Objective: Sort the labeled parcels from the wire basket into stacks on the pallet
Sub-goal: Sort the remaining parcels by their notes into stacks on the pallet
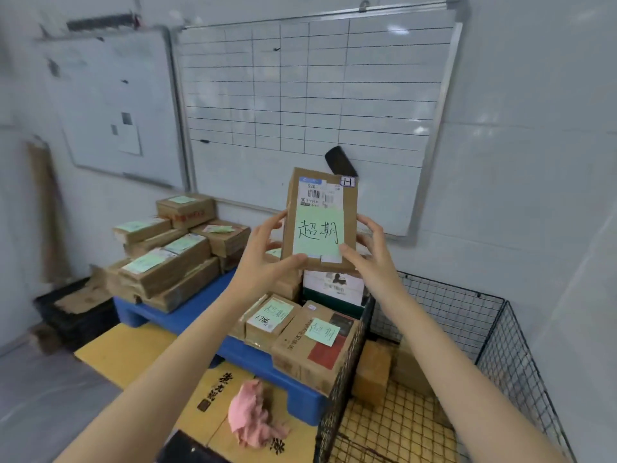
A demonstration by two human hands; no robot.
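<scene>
Holding up one flat, rectangular brown cardboard parcel point(320, 222), upright, slightly tilted, in mid-air above the near end of the pallet point(187, 312), in front of the gridded whiteboard point(310, 111). Left hand point(267, 248) gripping the lower left edge, thumb on the front face, fingers curled round the side. Right hand point(370, 252) gripping the lower right edge likewise. Hands apart, parcel clamped between them.

Stuck on the parcel front: one pale green note point(317, 233) with two handwritten black characters, and above it one white printed shipping label point(319, 193) with barcode.

Pallet: blue moulded plastic, smooth, on the floor. Near end: small box point(270, 317) and larger box point(317, 349) side by side, both cardboard, one green note each. Far end: untidy pile point(167, 262) of at least six flat cardboard boxes, five green notes showing.

Just beside the pallet on the right: black wire basket point(494, 329), square mesh, two plain brown boxes point(372, 372) inside.

Floor in front: flattened yellow cardboard point(133, 349), one crumpled pink cloth point(253, 416) on it.

White wall: two boards. Gridded whiteboard metal-framed, ruled in black, one black eraser point(340, 161) on it. Second board point(113, 101) to its left, blurred.
</scene>
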